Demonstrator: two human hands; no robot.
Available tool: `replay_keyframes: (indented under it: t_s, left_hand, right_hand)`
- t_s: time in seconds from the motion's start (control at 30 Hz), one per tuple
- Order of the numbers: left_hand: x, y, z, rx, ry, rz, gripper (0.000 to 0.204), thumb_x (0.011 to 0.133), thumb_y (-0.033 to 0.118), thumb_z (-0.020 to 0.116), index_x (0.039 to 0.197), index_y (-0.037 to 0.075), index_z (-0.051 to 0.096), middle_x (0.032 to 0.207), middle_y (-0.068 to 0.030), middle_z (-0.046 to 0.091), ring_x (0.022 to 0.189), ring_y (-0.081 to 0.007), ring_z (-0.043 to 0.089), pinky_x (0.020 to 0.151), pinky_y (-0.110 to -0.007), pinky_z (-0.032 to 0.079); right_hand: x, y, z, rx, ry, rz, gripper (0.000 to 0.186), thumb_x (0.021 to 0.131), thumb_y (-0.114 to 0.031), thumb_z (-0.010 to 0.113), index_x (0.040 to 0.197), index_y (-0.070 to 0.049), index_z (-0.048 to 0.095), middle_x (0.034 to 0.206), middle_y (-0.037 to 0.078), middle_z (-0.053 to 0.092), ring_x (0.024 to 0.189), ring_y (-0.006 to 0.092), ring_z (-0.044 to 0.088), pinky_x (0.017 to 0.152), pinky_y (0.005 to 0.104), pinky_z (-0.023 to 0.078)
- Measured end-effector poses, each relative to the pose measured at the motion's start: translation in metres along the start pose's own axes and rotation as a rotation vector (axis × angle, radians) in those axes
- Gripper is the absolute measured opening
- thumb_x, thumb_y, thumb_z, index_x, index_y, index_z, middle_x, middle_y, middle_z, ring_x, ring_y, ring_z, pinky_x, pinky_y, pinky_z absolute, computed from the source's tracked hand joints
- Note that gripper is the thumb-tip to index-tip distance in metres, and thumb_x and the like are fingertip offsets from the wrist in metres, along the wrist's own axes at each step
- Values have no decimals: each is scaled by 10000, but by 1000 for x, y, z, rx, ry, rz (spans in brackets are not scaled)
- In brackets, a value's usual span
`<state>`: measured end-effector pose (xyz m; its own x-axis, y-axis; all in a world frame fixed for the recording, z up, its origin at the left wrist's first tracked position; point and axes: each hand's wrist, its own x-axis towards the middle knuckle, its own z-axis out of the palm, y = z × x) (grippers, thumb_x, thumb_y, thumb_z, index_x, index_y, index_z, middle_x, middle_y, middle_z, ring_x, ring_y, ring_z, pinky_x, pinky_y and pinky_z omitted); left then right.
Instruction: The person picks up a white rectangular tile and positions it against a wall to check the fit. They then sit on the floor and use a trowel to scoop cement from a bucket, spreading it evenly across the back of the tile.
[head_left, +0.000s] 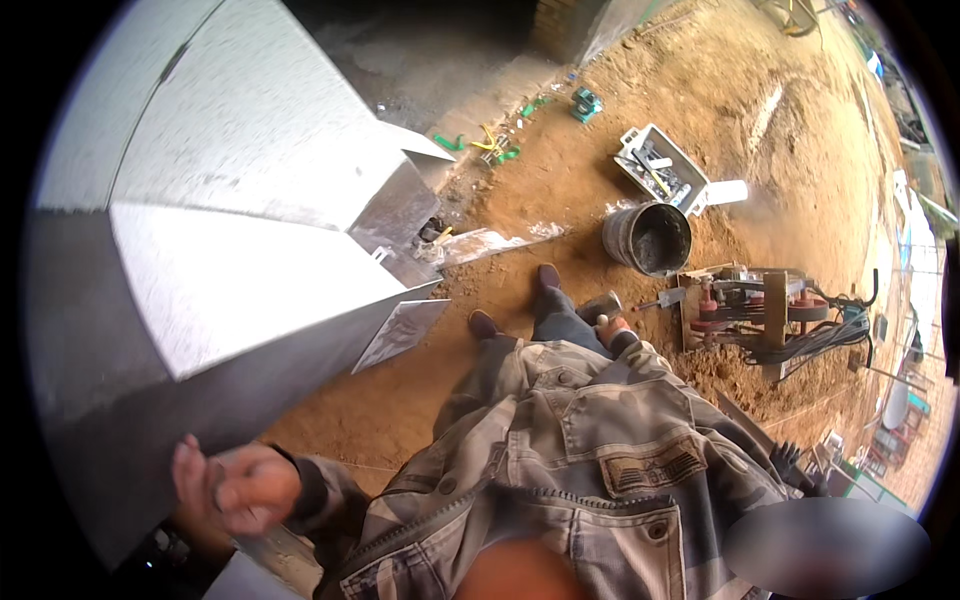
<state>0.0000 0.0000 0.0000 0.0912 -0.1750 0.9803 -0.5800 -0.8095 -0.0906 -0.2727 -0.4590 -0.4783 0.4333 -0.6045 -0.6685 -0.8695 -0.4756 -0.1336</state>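
- Beside the person's right thigh, the right hand (614, 331) is closed around the handle end of a grey tool (600, 304), whose head points away from the body.
- That tool seems to be a trowel or something similar, though it shows too small to be sure; the fingers hide part of its handle.
- At lower left, the left hand (242, 490) is half open, its fingers loosely curled and apart, in front of a grey panel (150, 440); whether it touches the panel cannot be told, and motion blurs the fingertips.
- Ahead of the right hand stands a dark bucket (620, 240), and just beyond that lies a pale crate (634, 180) of mixed tools.
- Near the right hand, on the ground, a second trowel (668, 297) lies next to a red-and-black machine (780, 312).
- The camouflage jacket (560, 430) covers most of the right forearm.
- Toward the lower right, a blurred oval patch hides what lies behind it; the lower left corner is dark.
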Motion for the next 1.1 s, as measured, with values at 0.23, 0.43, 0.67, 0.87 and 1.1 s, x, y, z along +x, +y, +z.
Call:
replay_keyframes:
  t_s: [0.23,0.43,0.67,0.87,1.1]
  left_hand:
    - [-97,126,40,-283,-874,-823,179,952,113,527,805,18,567,754,-105,561,677,-250,554,606,-347,448]
    - [-234,220,94,-110,-1353,-1249,176,925,206,598,886,34,591,828,-225,612,795,-437,603,689,-451,487]
    - [-339,299,126,-185,-1621,-1233,208,917,251,572,938,46,603,823,-250,629,834,-489,598,700,-520,480]
    - [-443,326,190,-212,-1805,-1150,259,931,310,566,848,65,567,781,-247,621,792,-493,594,668,-549,473]
    - [-527,334,211,-168,-1977,-1147,351,952,356,568,757,64,562,691,-236,597,691,-488,575,589,-545,448]
  right_hand:
    - [63,23,-29,69,-96,122,495,792,-391,726,1127,-28,695,1114,246,687,1115,366,647,912,426,524]
    - [168,6,-79,-14,-314,108,480,913,-453,626,1103,-17,689,1023,196,726,994,309,703,831,423,553]
    - [321,-24,-89,-167,-386,-85,414,863,-432,696,868,-21,744,782,164,734,712,267,736,645,393,584]
    - [451,-74,3,-237,-218,-161,508,880,-484,628,1038,-5,679,951,225,719,950,363,710,814,443,555]
    - [500,-119,32,364,-397,-130,332,874,-313,616,977,-7,696,934,204,727,925,368,707,801,450,556]
